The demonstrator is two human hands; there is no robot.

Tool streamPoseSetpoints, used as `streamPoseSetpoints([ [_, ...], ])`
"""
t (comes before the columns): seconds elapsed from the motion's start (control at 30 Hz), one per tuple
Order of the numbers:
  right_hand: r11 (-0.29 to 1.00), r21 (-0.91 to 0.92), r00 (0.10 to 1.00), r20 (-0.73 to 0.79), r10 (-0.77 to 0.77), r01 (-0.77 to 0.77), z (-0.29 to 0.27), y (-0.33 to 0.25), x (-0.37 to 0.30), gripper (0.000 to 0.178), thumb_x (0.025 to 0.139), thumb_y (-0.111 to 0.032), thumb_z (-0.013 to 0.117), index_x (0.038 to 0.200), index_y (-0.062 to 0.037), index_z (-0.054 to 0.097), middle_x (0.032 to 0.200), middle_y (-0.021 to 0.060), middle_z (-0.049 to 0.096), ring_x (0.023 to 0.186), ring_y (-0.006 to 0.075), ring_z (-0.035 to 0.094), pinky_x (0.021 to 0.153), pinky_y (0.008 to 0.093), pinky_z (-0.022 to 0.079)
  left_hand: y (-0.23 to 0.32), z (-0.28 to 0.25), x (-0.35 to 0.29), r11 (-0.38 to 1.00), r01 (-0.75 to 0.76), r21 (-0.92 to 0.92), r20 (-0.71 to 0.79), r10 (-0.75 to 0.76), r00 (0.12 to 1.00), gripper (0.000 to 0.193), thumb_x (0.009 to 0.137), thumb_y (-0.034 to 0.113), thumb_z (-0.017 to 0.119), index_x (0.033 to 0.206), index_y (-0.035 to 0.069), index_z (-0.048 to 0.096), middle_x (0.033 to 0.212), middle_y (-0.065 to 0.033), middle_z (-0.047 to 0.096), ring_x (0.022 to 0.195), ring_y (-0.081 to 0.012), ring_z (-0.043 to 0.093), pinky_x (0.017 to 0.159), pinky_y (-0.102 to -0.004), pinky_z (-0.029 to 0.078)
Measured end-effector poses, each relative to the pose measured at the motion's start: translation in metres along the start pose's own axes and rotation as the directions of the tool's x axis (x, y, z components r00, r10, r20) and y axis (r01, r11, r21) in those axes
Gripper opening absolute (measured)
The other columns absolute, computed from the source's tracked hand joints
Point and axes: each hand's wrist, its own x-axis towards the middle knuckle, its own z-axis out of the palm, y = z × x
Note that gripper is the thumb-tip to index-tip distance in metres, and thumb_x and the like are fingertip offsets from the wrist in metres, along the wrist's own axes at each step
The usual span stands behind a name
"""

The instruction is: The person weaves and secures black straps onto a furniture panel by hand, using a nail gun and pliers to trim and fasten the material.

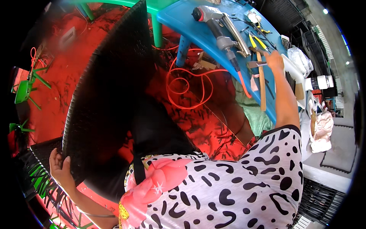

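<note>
A large black woven panel (110,65) with a ribbed edge leans upright across my lap. My left hand (62,171) is at its lower left edge, with the thumb and fingers curled around the rim. On the right, my right hand (275,62) is over the blue table (175,17), its fingers closed around the handle end of a tool with a flat metal blade (256,64); the handle is hidden in my grip. Beneath the blade lies a hammer's wooden handle (262,87). Yellow-handled pliers (259,41) lie just beyond my fingers.
A pneumatic nail gun (221,32) lies on the table, its orange hose (171,86) looping down to the red floor (57,95), which is strewn with black scraps. A white tray (297,82), a white jar (324,81) and green stools (24,91) are around.
</note>
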Motion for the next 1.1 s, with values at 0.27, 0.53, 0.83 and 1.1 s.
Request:
streamPoseSetpoints([
  [0.27,0.959,0.244,0.982,-0.154,-0.106,0.142,-0.001,-0.036,0.003,0.049,0.08,-0.044,0.059,0.112,-0.0064,0.057,0.108,0.0213,0.06,0.101,0.0374,0.057,0.084,0.0446,0.045,-0.004,0.007,0.005,0.999,-0.015,-0.033,0.019,0.015,1.0,0.05,0.073,-0.008,0.059,0.122,-0.002,0.05,0.101,-0.0067,0.054,0.093,-0.014,0.053,0.086,-0.0238,0.041],
  [0.53,0.971,0.174,0.985,-0.084,-0.154,0.166,0.011,-0.081,0.041,0.029,0.079,-0.028,0.06,0.095,-0.0043,0.064,0.103,0.0217,0.062,0.097,0.0378,0.059,0.081,0.0456,0.048,0.009,-0.006,-0.007,0.992,-0.027,-0.121,-0.044,0.022,0.999,0.056,0.069,-0.008,0.059,0.123,-0.002,0.049,0.095,-0.0037,0.054,0.089,-0.0116,0.052,0.084,-0.0228,0.041],
  [0.83,-0.278,0.96,0.772,-0.16,-0.615,-0.022,-0.11,-0.175,-0.13,0.03,0.082,-0.006,0.056,0.11,0.0018,0.055,0.07,0.0024,0.054,0.057,0.009,0.049,0.053,0.0213,0.039,0.021,-0.006,-0.01,0.817,-0.148,-0.557,-0.013,0.17,0.985,0.056,0.069,-0.005,0.056,0.123,-0.004,0.046,0.108,-0.009,0.057,0.095,-0.0149,0.056,0.085,-0.0268,0.044],
  [1.1,-0.569,0.775,0.092,-0.61,-0.787,0.276,-0.208,-0.302,-0.308,0.026,0.079,-0.002,0.064,0.104,0.0028,0.057,0.076,0.0028,0.051,0.068,0.0087,0.051,0.06,0.024,0.042,0.016,0.012,0.002,0.701,-0.25,-0.668,0.024,0.356,0.934,0.06,0.073,-0.012,0.054,0.13,0.0,0.042,0.11,-0.009,0.058,0.095,-0.015,0.057,0.083,-0.026,0.044],
])
